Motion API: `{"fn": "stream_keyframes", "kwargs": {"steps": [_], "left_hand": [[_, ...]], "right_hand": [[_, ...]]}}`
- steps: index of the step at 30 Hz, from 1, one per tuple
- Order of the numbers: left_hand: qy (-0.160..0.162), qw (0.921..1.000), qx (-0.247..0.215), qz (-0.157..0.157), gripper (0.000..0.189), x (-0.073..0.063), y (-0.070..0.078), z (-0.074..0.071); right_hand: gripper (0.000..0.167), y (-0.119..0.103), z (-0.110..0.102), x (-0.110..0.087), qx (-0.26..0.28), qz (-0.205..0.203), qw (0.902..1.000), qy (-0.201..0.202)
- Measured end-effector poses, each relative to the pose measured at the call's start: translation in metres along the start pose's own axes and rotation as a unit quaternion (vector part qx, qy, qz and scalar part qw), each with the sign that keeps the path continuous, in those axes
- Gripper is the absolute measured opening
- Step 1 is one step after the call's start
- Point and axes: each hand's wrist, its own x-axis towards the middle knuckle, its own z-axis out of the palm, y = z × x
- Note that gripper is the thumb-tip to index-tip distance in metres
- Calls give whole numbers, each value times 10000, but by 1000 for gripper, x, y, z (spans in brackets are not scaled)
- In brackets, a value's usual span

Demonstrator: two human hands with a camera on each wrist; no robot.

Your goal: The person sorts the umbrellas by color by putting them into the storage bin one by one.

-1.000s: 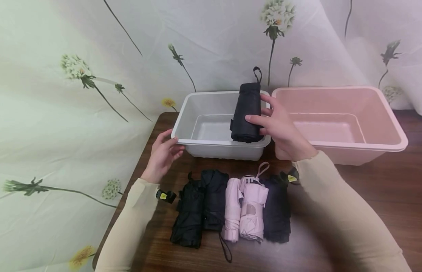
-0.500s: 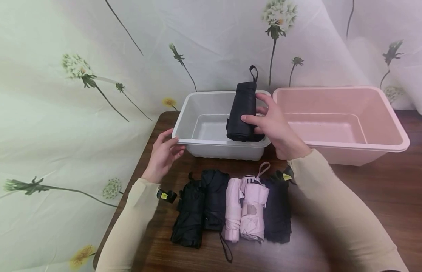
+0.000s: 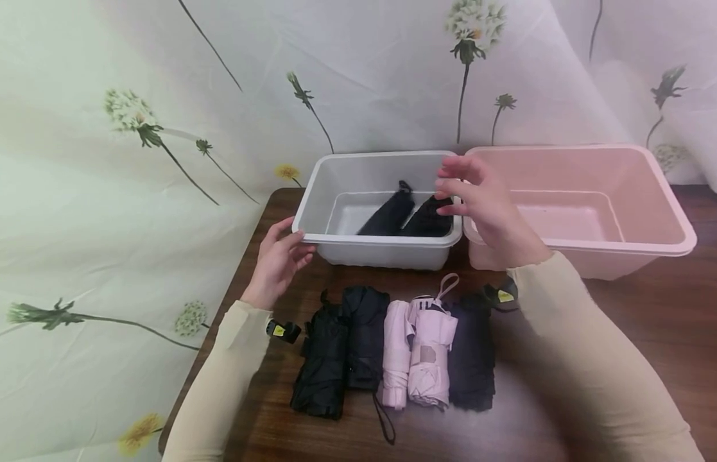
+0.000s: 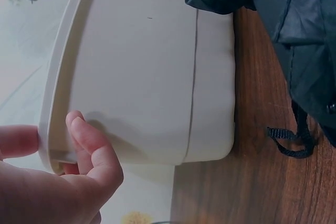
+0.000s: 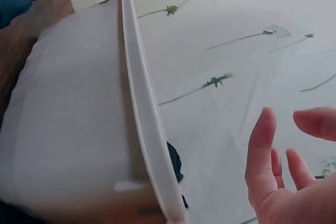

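Observation:
My left hand [image 3: 275, 264] pinches the near left corner of the white plastic bin [image 3: 387, 243], thumb over the rim and fingers underneath. My right hand [image 3: 490, 208] hovers above the bin's right end, fingers spread and holding nothing; in the right wrist view a gap shows between thumb and fingertips. Inside the white bin lie two folded black umbrellas, one umbrella [image 3: 387, 215] leaning toward the middle and another umbrella [image 3: 429, 219] by the right wall, their lower ends hidden by the front rim.
A pink bin [image 3: 583, 247] stands right of the white one. In front, on the dark wooden table [image 3: 543, 308], is a row of folded umbrellas: black [image 3: 320, 366], black [image 3: 365, 340], pink [image 3: 396, 353], pink [image 3: 432, 359], dark [image 3: 471, 359]. A flowered cloth [image 3: 358, 77] hangs behind.
The black umbrella held over the white bin in my right hand has been let go and now lies inside. My right hand has lifted off and moved right. The left hand stays put.

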Motion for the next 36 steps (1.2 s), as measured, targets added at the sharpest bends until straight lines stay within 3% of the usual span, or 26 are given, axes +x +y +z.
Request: {"fn": "stream_keyframes", "kwargs": {"steps": [9, 12, 19, 25, 31, 36], "left_hand": [[48, 10000, -8, -12, 46, 0, 0, 1], [52, 10000, -11, 2, 46, 0, -1, 1], [24, 10000, -14, 11, 48, 0, -2, -1], [15, 10000, -3, 10, 48, -1, -1, 0], [-4, 10000, -58, 6, 48, 0, 0, 1], [-8, 10000, -92, -2, 47, 0, 0, 1]], "right_hand": [[21, -8, -21, -20, -311, -3, 9993, -212], [24, -12, -25, -26, -851, -55, 9961, -224], [35, -22, -28, -44, -2302, -250, 9727, -163], [40, -26, -32, -61, -2819, -408, 9579, -360], [42, -22, -39, -75, -3342, -221, 9411, -459], [41, -5, -44, -86, -3557, 7, 9320, -694]]}}
